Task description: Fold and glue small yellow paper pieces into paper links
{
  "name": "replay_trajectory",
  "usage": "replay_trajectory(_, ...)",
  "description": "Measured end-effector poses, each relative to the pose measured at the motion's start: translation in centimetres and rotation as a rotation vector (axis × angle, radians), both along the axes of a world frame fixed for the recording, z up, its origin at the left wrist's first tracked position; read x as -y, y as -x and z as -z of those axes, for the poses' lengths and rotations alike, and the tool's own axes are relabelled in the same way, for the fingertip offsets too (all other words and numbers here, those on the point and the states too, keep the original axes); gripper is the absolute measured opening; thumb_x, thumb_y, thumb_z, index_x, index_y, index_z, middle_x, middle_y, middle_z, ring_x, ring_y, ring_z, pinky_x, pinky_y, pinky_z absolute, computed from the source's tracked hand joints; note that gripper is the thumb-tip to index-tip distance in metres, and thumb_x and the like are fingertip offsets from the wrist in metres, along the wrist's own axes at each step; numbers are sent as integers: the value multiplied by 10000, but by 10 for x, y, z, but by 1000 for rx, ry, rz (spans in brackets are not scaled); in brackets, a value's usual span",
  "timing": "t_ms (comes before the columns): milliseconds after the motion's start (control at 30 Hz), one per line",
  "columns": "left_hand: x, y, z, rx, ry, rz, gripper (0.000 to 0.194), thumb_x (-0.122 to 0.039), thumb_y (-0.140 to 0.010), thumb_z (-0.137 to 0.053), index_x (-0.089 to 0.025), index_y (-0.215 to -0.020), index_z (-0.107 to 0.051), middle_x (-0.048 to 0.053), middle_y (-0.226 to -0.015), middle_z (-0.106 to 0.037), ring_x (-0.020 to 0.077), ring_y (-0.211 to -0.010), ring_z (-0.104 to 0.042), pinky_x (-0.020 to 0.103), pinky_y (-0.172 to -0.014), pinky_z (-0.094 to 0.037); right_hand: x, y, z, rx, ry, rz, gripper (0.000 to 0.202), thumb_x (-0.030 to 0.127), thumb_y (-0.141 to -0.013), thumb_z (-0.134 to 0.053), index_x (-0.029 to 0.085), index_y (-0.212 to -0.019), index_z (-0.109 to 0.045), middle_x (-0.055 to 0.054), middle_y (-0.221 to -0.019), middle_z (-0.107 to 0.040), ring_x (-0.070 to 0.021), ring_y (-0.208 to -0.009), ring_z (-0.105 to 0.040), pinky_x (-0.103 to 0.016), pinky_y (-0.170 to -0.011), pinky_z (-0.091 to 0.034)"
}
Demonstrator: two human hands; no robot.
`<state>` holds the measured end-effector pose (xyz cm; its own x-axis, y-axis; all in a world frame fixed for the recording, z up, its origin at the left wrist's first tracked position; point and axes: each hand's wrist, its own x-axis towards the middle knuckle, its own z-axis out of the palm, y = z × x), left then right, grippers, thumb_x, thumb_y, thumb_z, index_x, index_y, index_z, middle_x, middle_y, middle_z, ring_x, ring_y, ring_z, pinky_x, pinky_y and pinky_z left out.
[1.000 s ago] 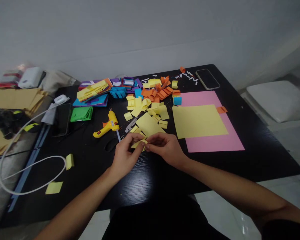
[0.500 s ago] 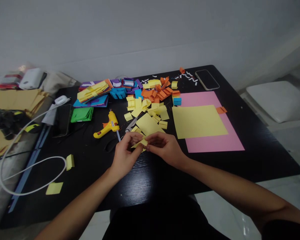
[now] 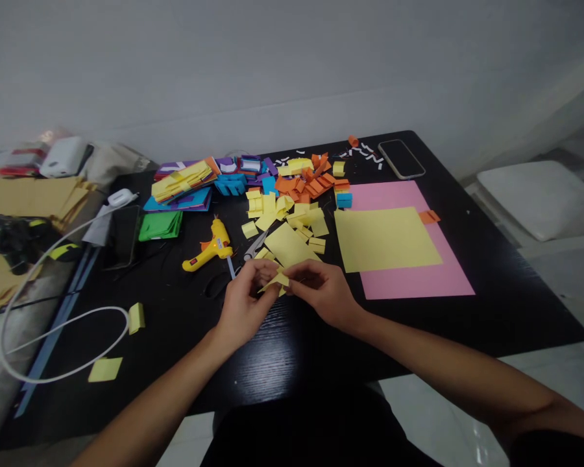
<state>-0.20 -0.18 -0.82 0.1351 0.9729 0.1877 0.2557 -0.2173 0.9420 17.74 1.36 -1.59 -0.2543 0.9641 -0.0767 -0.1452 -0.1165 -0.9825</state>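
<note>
Between my two hands is a small piece of yellow paper (image 3: 278, 280), bent or folded. My left hand (image 3: 246, 295) pinches its left side, thumb toward me. At the right edge, the fingertips of my right hand (image 3: 324, 292) close on the same piece. Just beyond the hands lie a larger yellow paper sheet (image 3: 289, 244) and many small folded yellow pieces (image 3: 272, 207). Scissors (image 3: 256, 244) rest beside the left hand, their dark handles partly hidden. A yellow glue gun (image 3: 211, 246) lies to the left of them.
A yellow sheet (image 3: 389, 239) overlaps a pink sheet (image 3: 418, 283) on the right. Folded orange pieces (image 3: 311, 185), green paper (image 3: 160, 225) and a yellow stack (image 3: 182, 181) lie farther back. Phones (image 3: 401, 159) and a looping white cable (image 3: 68, 314) are on the black table (image 3: 418, 331).
The yellow piece has tilted slightly between my fingers, and my left thumb has shifted a little. The view has moved very slightly; the other things lie as before.
</note>
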Motion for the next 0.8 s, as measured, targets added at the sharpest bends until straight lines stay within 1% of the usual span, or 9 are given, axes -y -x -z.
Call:
replay_trajectory(200,1,2,4,-37,-35,-17,156,-194,-950,-639,-214,-1089,-572,18,-954,-691,134,-814,-682,243,-734,-558,1,1,-3,38,-33,5,183,312,-793,-824,199,-925,-763,-43,-880,-774,-179,-806,-740,-321,-781,-619)
replay_trajectory(300,2,1,3,-82,-43,-6,158,-203,-961,-626,-217,-1106,-565,23,-964,-680,141,-826,-677,253,-739,-558,1,2,-1,20,-43,10,187,314,-803,-813,211,-945,-750,-35,-885,-764,-174,-807,-733,-318,-777,-618)
replay_trajectory(400,3,1,0,-142,-67,17,172,-203,-957,-628,-216,-1115,-560,25,-952,-677,147,-818,-670,259,-731,-555,1,1,-1,58,-70,39,159,313,-821,-792,213,-936,-746,-34,-889,-757,-176,-814,-723,-310,-762,-607)
replay_trajectory(500,5,2,-4,-177,-84,63,248,-193,-934,-653,-220,-1157,-547,38,-1004,-686,158,-855,-677,273,-766,-562,-1,-1,-2,120,-117,69,120,298,-840,-762,206,-915,-739,-36,-883,-750,-175,-812,-710,-292,-729,-583)
replay_trajectory(600,6,3,-5,-179,-62,117,323,-203,-918,-678,-225,-1203,-529,44,-1038,-680,164,-874,-682,287,-797,-569,-2,-2,-4,142,-149,89,91,280,-852,-735,203,-899,-724,-34,-879,-739,-168,-792,-699,-288,-718,-570)
replay_trajectory(733,6,1,-2,-193,-77,86,191,-192,-951,-637,-225,-1117,-548,8,-939,-656,128,-771,-662,241,-715,-551,-2,-3,-4,166,-178,82,83,264,-835,-741,208,-892,-719,-32,-880,-738,-175,-806,-697,-298,-738,-568)
replay_trajectory(800,6,1,-1,-216,-105,71,158,-187,-954,-630,-224,-1084,-550,1,-915,-647,120,-749,-650,230,-694,-541,-2,-3,-3,178,-194,83,91,251,-816,-752,212,-894,-723,-31,-885,-743,-181,-823,-697,-301,-740,-566)
